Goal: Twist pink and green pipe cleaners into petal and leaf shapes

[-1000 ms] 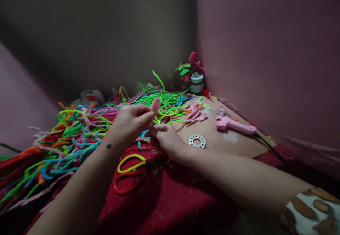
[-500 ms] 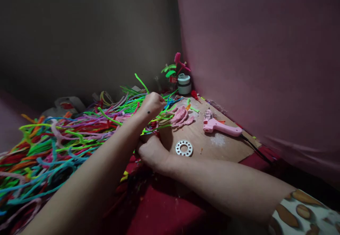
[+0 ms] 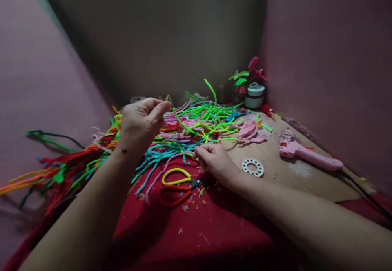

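Observation:
My left hand (image 3: 142, 124) is raised over the heap of pipe cleaners (image 3: 196, 116), thumb and forefinger pinched. A bright green pipe cleaner (image 3: 185, 126) starts close to those fingertips, but I cannot tell whether it is held. Lower and to the right, my right hand (image 3: 217, 163) is closed in a pinch near the heap's front edge. A bit of green shows at its fingertips, too small to name. Scissors (image 3: 196, 183) with one yellow and one red handle lie just left of the right hand, their blades partly hidden.
A brown board (image 3: 284, 183) carries pink fuzzy petals (image 3: 248, 131), a white ring with holes (image 3: 246, 168) and a pink glue gun (image 3: 312, 156) with a black cord. Behind stand a pale jar (image 3: 255, 97) and a pink fuzzy flower (image 3: 254, 63). Scraps dot the red cloth (image 3: 183, 238).
The view has swung left. My hands, close together before, are now apart, the left one further left. The scissors have come into sight.

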Motion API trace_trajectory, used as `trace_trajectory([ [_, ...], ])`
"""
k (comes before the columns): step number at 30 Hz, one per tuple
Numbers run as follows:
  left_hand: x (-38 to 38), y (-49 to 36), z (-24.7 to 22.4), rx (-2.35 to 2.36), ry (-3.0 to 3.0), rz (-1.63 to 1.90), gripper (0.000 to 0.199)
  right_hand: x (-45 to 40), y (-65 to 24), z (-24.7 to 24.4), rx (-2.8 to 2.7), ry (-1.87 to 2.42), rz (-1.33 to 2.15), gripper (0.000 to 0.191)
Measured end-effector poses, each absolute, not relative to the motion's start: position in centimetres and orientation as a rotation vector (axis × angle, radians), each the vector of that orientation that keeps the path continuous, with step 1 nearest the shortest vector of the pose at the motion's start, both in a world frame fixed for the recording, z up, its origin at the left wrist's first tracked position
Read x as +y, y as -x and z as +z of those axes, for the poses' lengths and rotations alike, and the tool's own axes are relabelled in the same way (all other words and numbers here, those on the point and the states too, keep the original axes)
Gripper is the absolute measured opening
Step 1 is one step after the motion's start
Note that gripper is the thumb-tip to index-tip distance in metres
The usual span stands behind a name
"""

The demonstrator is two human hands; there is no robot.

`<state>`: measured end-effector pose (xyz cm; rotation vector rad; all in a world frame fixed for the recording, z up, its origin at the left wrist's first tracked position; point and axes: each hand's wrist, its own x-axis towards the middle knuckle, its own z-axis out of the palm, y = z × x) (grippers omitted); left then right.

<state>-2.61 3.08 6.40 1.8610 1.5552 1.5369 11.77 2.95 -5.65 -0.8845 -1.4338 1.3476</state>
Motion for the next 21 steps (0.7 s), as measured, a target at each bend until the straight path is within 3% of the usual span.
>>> trace_trajectory([
  [5,2.2,6.7,4.2,1.522,-1.646,1.609,0.030,2.4,-11.8,-5.3,-1.381,0.908,1.371,0.031],
  [10,4.1,10.9,1.8,1.721,-1.547,1.714,0.023,2.3,-11.8,-5.3,-1.326,0.896,1.425,0.031],
  [13,5.6,12.6,0.4,2.001,-1.874,1.457,0.022,2.1,-11.8,-5.3,-1.310,0.889,1.434,0.030],
  [21,7.5,11.6,-2.7,1.916,-2.273,0.961,0.024,2.0,-11.8,-5.3,-1.285,0.914,1.410,0.031],
])
